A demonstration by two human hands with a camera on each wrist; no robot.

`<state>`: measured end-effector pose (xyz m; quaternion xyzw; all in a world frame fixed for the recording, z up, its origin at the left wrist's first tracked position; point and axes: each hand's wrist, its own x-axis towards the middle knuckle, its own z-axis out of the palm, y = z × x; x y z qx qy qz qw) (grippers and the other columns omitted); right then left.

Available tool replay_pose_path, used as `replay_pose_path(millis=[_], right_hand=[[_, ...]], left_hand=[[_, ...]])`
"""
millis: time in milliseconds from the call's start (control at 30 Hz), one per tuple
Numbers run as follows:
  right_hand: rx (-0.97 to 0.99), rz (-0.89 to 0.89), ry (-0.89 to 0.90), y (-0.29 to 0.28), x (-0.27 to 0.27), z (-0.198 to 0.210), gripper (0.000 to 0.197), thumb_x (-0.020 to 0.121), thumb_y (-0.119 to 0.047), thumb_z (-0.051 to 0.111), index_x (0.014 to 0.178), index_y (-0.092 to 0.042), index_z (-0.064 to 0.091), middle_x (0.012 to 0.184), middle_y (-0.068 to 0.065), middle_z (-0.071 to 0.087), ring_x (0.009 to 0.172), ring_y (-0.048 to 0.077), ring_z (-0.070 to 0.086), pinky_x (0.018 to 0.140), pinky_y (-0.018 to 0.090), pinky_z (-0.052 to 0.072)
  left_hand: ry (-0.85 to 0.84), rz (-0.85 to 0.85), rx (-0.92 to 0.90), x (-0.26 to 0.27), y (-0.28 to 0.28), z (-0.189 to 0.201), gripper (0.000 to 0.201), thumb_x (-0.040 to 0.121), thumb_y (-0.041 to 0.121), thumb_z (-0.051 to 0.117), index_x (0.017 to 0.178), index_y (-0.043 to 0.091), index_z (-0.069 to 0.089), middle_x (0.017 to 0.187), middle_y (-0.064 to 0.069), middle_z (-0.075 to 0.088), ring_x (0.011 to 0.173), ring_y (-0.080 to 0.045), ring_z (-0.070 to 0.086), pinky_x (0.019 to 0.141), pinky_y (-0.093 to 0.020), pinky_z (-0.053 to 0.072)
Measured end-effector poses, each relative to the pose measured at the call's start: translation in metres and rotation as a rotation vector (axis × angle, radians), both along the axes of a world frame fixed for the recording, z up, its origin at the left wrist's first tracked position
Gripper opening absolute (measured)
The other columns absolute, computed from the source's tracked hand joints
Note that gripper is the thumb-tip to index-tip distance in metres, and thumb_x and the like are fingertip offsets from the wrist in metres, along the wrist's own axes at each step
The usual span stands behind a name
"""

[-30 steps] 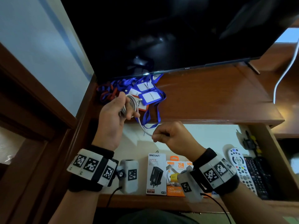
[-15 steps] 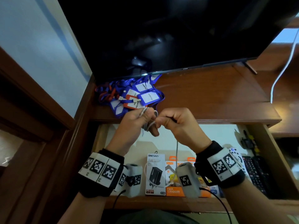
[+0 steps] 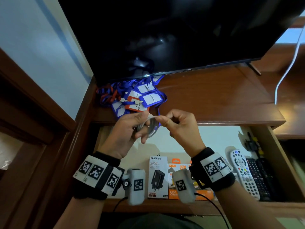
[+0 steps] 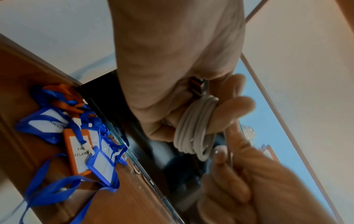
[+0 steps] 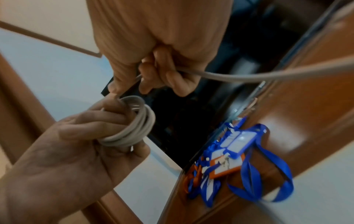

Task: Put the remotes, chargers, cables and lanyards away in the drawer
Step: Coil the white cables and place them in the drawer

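Observation:
A white cable is coiled round the fingers of my left hand, which holds it above the open drawer. My right hand pinches the cable's free strand right beside the coil. A heap of blue and orange lanyards with name badges lies on the wooden shelf under the TV. In the drawer are charger boxes, a white remote and dark remotes.
The black TV stands on the wooden shelf behind my hands. Another white cable hangs at the far right. A small dark plug item sits in the drawer's back right corner. A wall lies to the left.
My left hand came down from the lanyard heap with the coil. My right hand rose from over the drawer to meet it, and more cable is wound on.

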<state>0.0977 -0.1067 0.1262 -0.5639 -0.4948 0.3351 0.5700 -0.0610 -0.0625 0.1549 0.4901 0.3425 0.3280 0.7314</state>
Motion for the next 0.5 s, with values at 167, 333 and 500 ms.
replay_pose_path(millis=[167,333,500], right_hand=[[-0.109,0.104,0.296,-0.005,0.004,-0.020,0.015,0.089,0.003,0.058,0.077,0.000,0.050,0.050,0.004,0.039,0.041,0.011,0.030,0.044,0.021,0.021],[-0.156,0.057,0.217,0.001,0.015,-0.030,0.021,0.086,0.004,0.062,0.078,-0.009,0.048,0.047,-0.009,0.050,0.043,0.006,0.042,0.043,0.019,0.028],[-0.137,0.035,0.053,0.008,0.014,-0.025,0.019,0.086,0.006,0.062,0.077,-0.007,0.051,0.049,-0.007,0.054,0.044,0.005,0.046,0.048,0.012,0.036]], left_hand=[[-0.141,0.167,-0.084,-0.007,0.003,0.007,0.029,0.084,0.029,0.050,0.066,0.006,0.052,0.039,0.002,0.031,0.035,-0.012,0.035,0.042,-0.019,0.038],[-0.252,0.292,-0.098,-0.014,0.007,0.008,0.016,0.082,0.016,0.054,0.068,0.008,0.054,0.047,0.001,0.035,0.039,-0.008,0.038,0.045,-0.019,0.041],[-0.211,0.324,-0.003,-0.010,0.008,0.004,0.033,0.093,0.004,0.045,0.063,0.013,0.058,0.047,0.002,0.038,0.046,-0.011,0.043,0.051,-0.020,0.044]])
